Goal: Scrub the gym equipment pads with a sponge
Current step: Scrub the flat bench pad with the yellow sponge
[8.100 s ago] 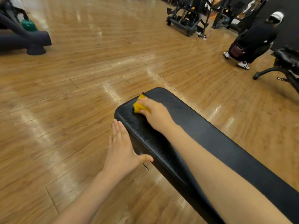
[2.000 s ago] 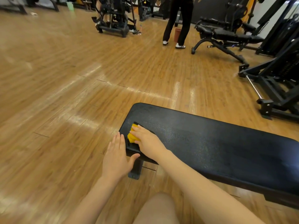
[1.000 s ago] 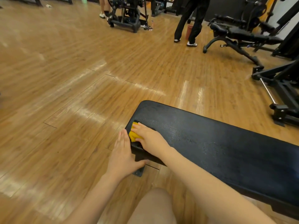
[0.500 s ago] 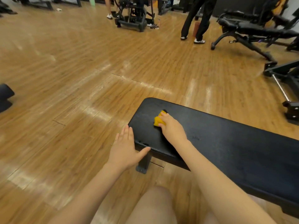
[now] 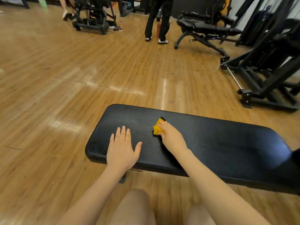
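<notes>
Over on the left, the wooden floor [image 5: 48, 103] shines with pale glare. The left hand [image 5: 122, 149] lies flat on the black bench pad [image 5: 227, 146] near its left end, fingers straight and a little spread, thumb out to the side. Just right of it, the right hand [image 5: 172, 138] curls its fingers around a yellow sponge [image 5: 157, 128] and holds it down against the pad's top. Further back, a person in dark trousers [image 5: 156, 18] stands beside an adjustable bench [image 5: 206, 30], and a black machine frame [image 5: 267, 75] fills the right side.
</notes>
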Tool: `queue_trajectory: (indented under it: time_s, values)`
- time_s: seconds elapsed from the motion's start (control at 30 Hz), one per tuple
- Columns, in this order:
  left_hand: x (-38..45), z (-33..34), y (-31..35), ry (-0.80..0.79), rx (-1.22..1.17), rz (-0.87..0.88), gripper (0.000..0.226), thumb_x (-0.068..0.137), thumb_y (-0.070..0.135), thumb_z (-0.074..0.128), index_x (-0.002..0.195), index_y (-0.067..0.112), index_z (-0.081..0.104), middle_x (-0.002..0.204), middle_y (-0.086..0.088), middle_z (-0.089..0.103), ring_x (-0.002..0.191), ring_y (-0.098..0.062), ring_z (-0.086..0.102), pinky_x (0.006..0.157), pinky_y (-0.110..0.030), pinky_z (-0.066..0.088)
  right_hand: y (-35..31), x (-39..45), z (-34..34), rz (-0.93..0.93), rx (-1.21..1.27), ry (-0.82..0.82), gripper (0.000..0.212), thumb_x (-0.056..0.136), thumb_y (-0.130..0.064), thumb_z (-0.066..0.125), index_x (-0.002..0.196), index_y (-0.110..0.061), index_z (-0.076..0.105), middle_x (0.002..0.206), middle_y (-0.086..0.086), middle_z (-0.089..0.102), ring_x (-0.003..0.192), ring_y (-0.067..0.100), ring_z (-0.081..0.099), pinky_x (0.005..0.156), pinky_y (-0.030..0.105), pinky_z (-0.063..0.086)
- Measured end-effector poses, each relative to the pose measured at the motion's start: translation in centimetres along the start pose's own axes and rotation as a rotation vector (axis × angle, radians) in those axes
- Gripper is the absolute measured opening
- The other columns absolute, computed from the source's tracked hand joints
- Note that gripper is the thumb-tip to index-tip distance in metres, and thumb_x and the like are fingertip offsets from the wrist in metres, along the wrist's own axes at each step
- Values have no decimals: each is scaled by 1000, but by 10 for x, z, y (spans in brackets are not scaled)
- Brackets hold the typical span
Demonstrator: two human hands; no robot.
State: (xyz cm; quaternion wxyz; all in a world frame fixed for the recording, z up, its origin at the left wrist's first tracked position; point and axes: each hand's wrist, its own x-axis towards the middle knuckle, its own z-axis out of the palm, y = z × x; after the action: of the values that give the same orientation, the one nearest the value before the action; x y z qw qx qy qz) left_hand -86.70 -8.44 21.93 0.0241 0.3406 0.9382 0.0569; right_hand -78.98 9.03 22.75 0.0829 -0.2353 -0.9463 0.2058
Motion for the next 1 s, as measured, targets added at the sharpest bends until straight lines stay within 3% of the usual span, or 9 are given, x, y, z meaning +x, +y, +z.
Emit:
queue_trajectory:
  time_s: [0.13,0.3,0.37,0.5,0.63,0.77,1.0]
  values:
    - [-1,0,0,25,3,6,73,96,56,17,153,10,9,160,-8,5,148,-23,0,119,-39,3,83,-47,-41,233,-4,116,19,96,-13,46,109,-11,59,138,5,49,135,21,35,100,31,35]
    - [-2,-2,1,26,-5,2,72,97,55,19,153,11,9,160,-6,5,148,-22,0,119,-38,2,112,-65,-66,452,-23,181,38,95,-17,49,133,-13,48,145,11,40,130,31,40,101,36,36]
    - [-2,-2,1,24,-5,6,72,97,55,19,153,11,9,160,-7,5,148,-22,0,119,-38,2,93,-54,-57,388,-6,193,37,95,-16,48,132,-11,49,144,9,42,133,28,38,101,36,35]
    - [-2,-2,0,24,-12,7,71,98,54,22,153,10,12,160,-7,8,148,-22,2,119,-38,4,64,-35,-35,152,-37,59,26,98,-14,41,118,-9,55,134,6,49,133,21,38,99,31,34]
    - [-2,-2,1,9,27,-10,71,97,54,22,152,9,13,160,-8,9,147,-23,4,119,-40,6,80,-44,-43,166,-39,64,36,99,-15,39,134,-17,48,149,0,34,140,14,25,106,26,27]
    - [-3,-9,17,-29,-24,-29,71,98,53,23,152,9,13,160,-10,7,147,-26,2,119,-42,6,107,-59,-54,223,-10,63,37,99,-16,40,135,-18,47,149,1,33,138,17,30,109,28,27]
    - [-23,-6,130,-44,-52,355,70,100,52,22,153,11,5,160,-8,-4,147,-23,-6,118,-36,-2,187,-107,-103,486,-58,133,39,98,-20,43,137,-19,45,148,7,35,132,27,39,106,34,31]
